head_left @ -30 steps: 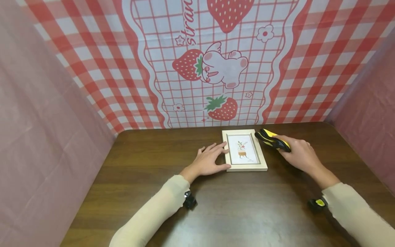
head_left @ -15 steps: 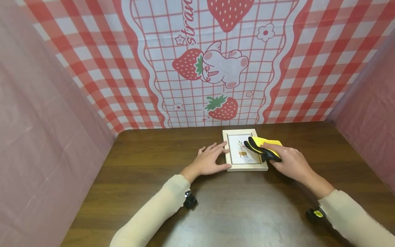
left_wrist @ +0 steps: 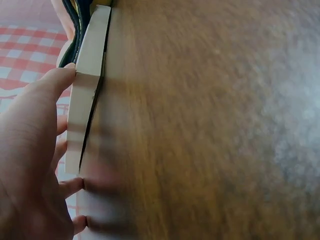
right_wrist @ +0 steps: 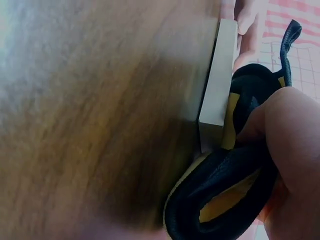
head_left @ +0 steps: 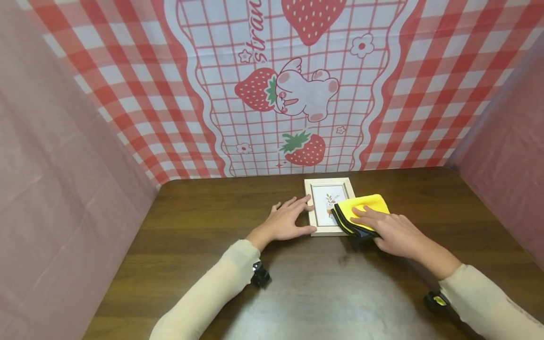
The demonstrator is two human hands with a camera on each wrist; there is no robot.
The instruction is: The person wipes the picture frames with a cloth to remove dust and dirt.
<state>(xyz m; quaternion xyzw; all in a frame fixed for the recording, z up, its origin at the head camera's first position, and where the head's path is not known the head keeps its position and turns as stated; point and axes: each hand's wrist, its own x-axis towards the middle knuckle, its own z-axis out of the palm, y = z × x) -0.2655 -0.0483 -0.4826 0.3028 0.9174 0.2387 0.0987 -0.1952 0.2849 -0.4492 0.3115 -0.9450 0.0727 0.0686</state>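
Note:
A cream picture frame (head_left: 326, 181) with a plant drawing lies flat near the table's back edge. My left hand (head_left: 285, 222) rests at its left side, fingers spread; the thumb and some fingertips touch the rim. In the left wrist view, the thumb of that hand (left_wrist: 27, 140) lies at the frame's corner (left_wrist: 85, 100). My right hand (head_left: 401, 236) holds a folded yellow cloth (head_left: 371, 204) with black edging over the frame's right part, hiding its lower right corner. The right wrist view has the thumb tucked in the cloth's (right_wrist: 215, 175) fold, against the frame's side (right_wrist: 219, 80).
The brown wooden table (head_left: 195, 255) extends around the frame. A red-and-white checked cloth with strawberries (head_left: 306, 150) hangs behind it. Pink curtains (head_left: 63, 189) stand on both sides.
My right hand has moved left and toward me, bringing the cloth from beside the frame onto its right part; the cloth's yellow face now shows more. The left hand has stayed put.

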